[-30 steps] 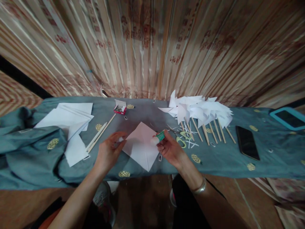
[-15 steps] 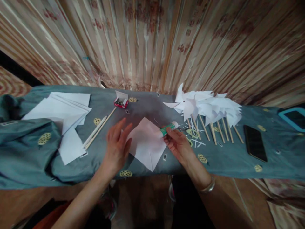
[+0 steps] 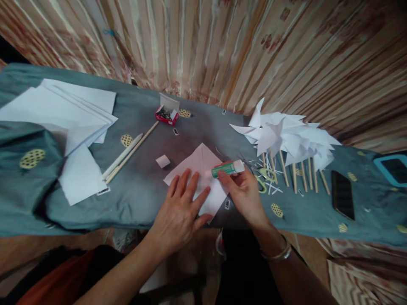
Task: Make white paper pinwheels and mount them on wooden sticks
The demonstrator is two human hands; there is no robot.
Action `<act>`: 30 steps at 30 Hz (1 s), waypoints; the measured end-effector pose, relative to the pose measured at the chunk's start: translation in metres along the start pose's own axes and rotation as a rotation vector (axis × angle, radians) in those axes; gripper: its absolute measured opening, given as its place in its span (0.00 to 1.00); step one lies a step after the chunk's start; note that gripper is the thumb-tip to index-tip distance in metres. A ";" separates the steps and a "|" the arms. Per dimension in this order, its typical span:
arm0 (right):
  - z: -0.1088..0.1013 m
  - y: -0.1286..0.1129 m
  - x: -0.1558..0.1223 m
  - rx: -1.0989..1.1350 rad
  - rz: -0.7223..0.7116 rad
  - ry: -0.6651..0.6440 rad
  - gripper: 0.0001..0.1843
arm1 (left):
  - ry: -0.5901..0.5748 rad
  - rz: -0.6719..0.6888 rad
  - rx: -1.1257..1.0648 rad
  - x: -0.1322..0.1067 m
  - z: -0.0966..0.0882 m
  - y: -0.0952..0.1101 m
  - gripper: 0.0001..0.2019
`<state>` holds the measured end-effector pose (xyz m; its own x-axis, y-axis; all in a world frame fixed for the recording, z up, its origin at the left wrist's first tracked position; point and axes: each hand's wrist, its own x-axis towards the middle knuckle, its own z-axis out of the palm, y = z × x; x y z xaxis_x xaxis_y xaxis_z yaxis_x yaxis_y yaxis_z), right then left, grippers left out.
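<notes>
A white square of paper (image 3: pixel 203 156) lies cornerwise on the cloth in front of me, with crease lines on it. My left hand (image 3: pixel 181 207) rests flat on its left and near part, fingers spread. Between the fingers and thumb of my right hand (image 3: pixel 244 190) is a green and white glue stick (image 3: pixel 228 169), uncapped, its tip at the paper near the middle. The white cap (image 3: pixel 163 161) sits on the cloth left of the square. Just right of the glue stick lie green-handled scissors (image 3: pixel 263 173) among thin paper strips.
White paper pinwheels (image 3: pixel 286 135) on wooden sticks lie in a row at the right. Beyond them are a black phone (image 3: pixel 342 195) and a blue-framed device (image 3: pixel 392 169). A red box of pins (image 3: pixel 167 115), wooden sticks (image 3: pixel 130 154) and paper sheets (image 3: pixel 79 101) lie to the left.
My left hand has come down onto the paper, and the white cap now stands on the cloth. The glue stick's tip has moved in over the square. The view has shifted and tilted.
</notes>
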<state>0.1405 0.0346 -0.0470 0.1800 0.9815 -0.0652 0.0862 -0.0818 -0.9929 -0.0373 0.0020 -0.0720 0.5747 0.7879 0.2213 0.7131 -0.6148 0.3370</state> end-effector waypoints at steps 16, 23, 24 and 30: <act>-0.003 0.000 -0.001 -0.462 -0.137 -0.052 0.13 | 0.030 -0.004 -0.043 -0.002 0.003 0.000 0.30; 0.001 -0.008 -0.002 -0.597 -0.174 -0.064 0.13 | 0.041 -0.004 -0.060 -0.001 0.004 -0.001 0.32; 0.001 -0.008 -0.002 -0.611 -0.175 -0.059 0.14 | 0.039 -0.006 -0.057 -0.001 0.004 0.000 0.32; 0.003 -0.010 -0.003 -0.687 -0.185 -0.047 0.15 | 0.008 -0.004 -0.047 0.000 0.001 0.000 0.31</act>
<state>0.1357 0.0331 -0.0369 0.0616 0.9950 0.0787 0.7123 0.0114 -0.7018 -0.0371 0.0023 -0.0729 0.5681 0.7909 0.2275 0.6959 -0.6093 0.3802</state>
